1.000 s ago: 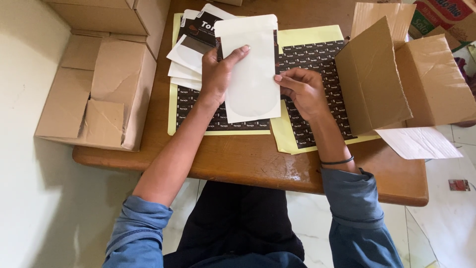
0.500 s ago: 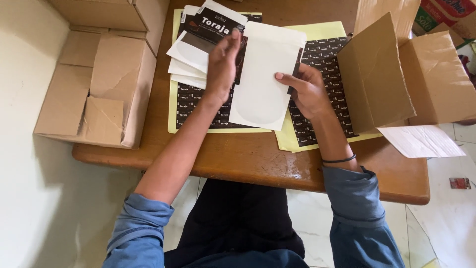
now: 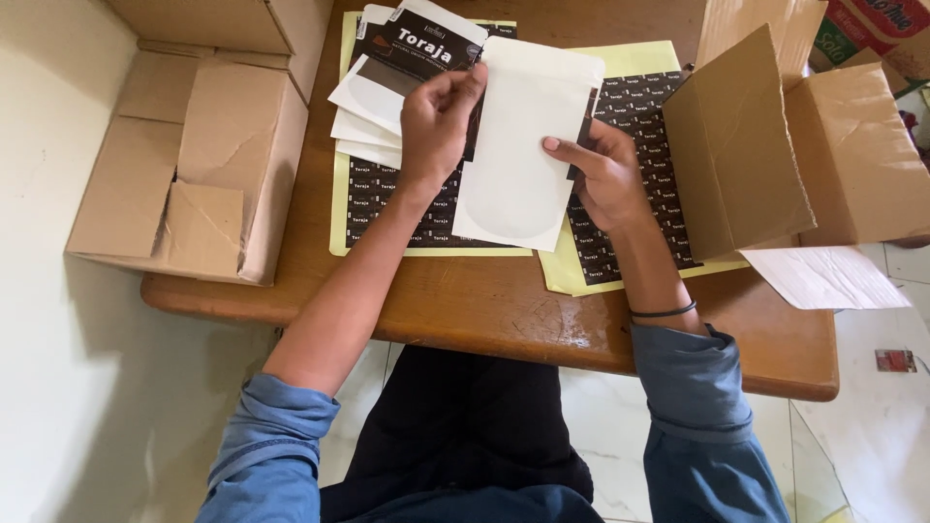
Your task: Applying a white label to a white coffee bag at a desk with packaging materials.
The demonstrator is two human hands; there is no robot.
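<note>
Wooden brown table is flanked by open cardboard boxes, with yellow sheets of small dark stickers spread across it. Above these, a blank white flat-bottomed pouch is pinched at its upper edge by the left hand and gripped at its side by the right hand. Tilted, smooth and unlabelled, it could likely slip or crease under uneven grip.

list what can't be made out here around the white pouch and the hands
- Head view: the pouch's other face is turned away, so no telling whether it bears a label.
- Sticker sheets: partly covered by the pouch, both hands and the pouch stack.
- Right box: its inside is hidden by the raised flap, and its far end is cut off by the frame edge.
- Left hand's fingertips pinch the pouch's top corner; what, if anything, lies between them is too small to tell.
</note>
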